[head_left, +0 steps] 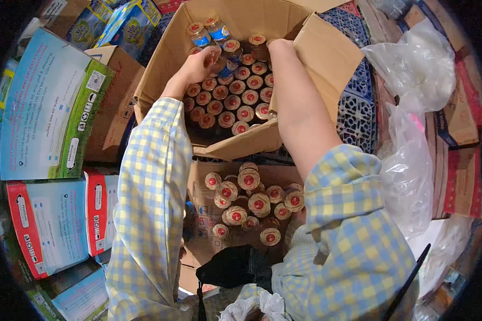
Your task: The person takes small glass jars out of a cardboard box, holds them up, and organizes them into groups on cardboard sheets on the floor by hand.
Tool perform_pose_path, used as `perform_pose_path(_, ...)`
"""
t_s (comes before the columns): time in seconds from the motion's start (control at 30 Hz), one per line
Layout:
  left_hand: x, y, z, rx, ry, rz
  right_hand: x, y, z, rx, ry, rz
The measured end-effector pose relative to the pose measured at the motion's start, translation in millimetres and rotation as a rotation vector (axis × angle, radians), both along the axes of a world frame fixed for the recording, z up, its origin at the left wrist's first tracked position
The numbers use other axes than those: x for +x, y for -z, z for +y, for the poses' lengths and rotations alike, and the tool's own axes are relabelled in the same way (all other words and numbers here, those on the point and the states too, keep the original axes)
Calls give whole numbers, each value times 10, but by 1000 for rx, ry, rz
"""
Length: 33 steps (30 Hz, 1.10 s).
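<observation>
At the upper centre of the frame, the left hand (200,65) grasps a jar (215,56) inside an open cardboard carton (251,143), above closely packed capped jars (246,97). The right hand (277,46) extends into the carton's right side, near another jar (258,50); from where I stand, I cannot tell whether it grips anything. A second carton (208,170), at lower centre, contains further capped jars (258,204)

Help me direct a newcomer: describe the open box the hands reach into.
Start at the checked sleeves and follow them upward. There the left hand and right hand reach into an open brown box. It alone holds the upper, larger group of jars, one flap jutting right.
</observation>
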<state>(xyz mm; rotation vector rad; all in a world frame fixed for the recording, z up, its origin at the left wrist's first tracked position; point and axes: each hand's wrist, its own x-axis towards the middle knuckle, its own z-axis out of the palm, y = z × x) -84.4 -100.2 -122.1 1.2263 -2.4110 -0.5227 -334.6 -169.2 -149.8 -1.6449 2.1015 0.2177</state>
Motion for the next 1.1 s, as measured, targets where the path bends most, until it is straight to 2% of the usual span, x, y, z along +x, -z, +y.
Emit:
perform_pose_path(0.07,25,-79,56,58,-35,123,17,-19,0,4,4,-2)
perform_pose_path(0.1,35,-125,87,54,-39,120,26,-32,-1,12,8,-1)
perform_pose_path(0.2,73,-201,137,270,-166,112,44,-18,-30,18,10,-5)
perform_pose_path(0.37,168,-119,54,171,-160,141,54,10,-28,36,9,-8)
perform_pose_path(0.5,225,-108,27,112,-113,66,67,50,-91,44,4,-28)
perform_pose_path(0.6,236,-130,4,106,-103,-112,86,159,-199,40,20,-51)
perform_pose_path(0.67,230,-133,6,115,-106,-143,70,278,-299,48,61,-74)
perform_pose_path(0.7,243,-132,4,119,-114,-179,132,159,-172,60,70,-74)
perform_pose_path(0.77,281,-116,-7,125,-126,-217,139,-82,55,77,-116,-27)
perform_pose_path(0.9,290,-61,-38,105,-132,-279,157,-89,36,-45,-143,-43)
perform_pose_path(1.1,250,-111,-2,117,-102,-220,145,-191,84,83,-208,49)
